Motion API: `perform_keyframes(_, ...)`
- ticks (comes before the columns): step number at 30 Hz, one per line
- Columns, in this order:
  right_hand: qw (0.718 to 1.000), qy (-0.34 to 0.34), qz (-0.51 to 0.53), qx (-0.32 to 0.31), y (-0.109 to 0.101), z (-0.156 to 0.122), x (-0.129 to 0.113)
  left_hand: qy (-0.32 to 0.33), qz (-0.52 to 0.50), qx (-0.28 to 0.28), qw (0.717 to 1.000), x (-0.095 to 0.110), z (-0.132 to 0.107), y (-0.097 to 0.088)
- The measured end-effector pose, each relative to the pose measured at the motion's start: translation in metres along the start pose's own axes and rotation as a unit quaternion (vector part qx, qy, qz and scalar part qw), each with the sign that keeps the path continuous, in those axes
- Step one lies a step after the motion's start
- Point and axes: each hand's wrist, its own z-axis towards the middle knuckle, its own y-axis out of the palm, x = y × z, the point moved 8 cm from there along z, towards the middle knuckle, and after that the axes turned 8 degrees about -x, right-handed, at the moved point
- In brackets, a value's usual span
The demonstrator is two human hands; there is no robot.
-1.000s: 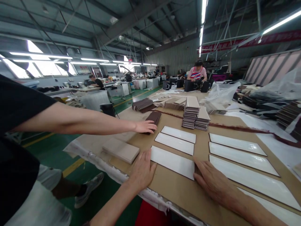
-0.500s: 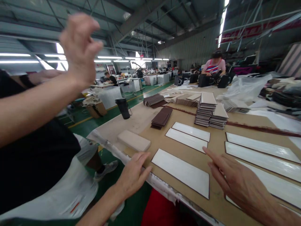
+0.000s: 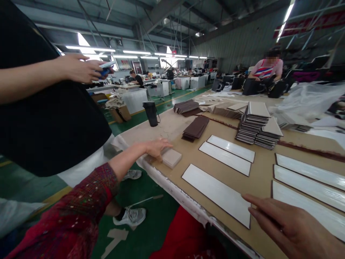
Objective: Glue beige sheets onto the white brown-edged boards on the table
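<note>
My left hand (image 3: 155, 147) reaches out in a red patterned sleeve and lies on a pale beige stack of boards (image 3: 171, 158) near the table's left edge, fingers bent over it. My right hand (image 3: 291, 225) rests flat with fingers stretched out on the brown cardboard table (image 3: 262, 171), touching the right end of the nearest white strip (image 3: 217, 193). More white strips (image 3: 229, 153) lie further in and to the right.
A co-worker in black stands close at left, a hand (image 3: 81, 68) holding a small object. Dark brown pieces (image 3: 196, 127), tall card stacks (image 3: 256, 124), a black flask (image 3: 151, 113). Another person (image 3: 265, 68) sits at the far end.
My left hand has left the near white strip and gone out to the beige stack. The co-worker's arm drew back from the brown pieces and now holds something at chest height. My view turned left.
</note>
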Motion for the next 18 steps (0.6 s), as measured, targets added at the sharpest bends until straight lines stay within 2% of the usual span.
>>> perform_keyframes(3,1.0,-0.009,-0.001,0.012,-0.003,-0.009,-0.005,0.005,0.006,-0.049,0.999,-0.004,0.012,0.006)
perform_keyframes(8,0.999,-0.03,-0.01,0.02,-0.001,-0.016,-0.006,-0.01,0.005,-0.063,0.998,-0.011,0.012,0.007)
perform_keyframes(11,0.999,-0.041,-0.001,0.023,0.001,-0.015,-0.005,-0.024,-0.002,-0.049,0.999,-0.013,0.002,-0.004)
perform_keyframes(13,0.999,-0.046,0.008,0.025,0.001,-0.013,-0.007,-0.035,-0.003,-0.019,0.999,-0.006,-0.009,-0.02)
perform_keyframes(15,0.998,-0.048,0.013,0.038,-0.003,-0.01,-0.012,-0.034,0.007,0.046,0.998,0.013,-0.023,-0.043)
perform_keyframes(16,0.998,-0.041,0.013,0.054,-0.007,-0.008,-0.015,-0.024,0.017,0.097,0.995,0.03,-0.031,-0.056)
perform_keyframes(18,0.995,-0.02,0.01,0.093,-0.016,-0.003,-0.023,0.037,0.052,0.153,0.986,0.078,-0.042,-0.066)
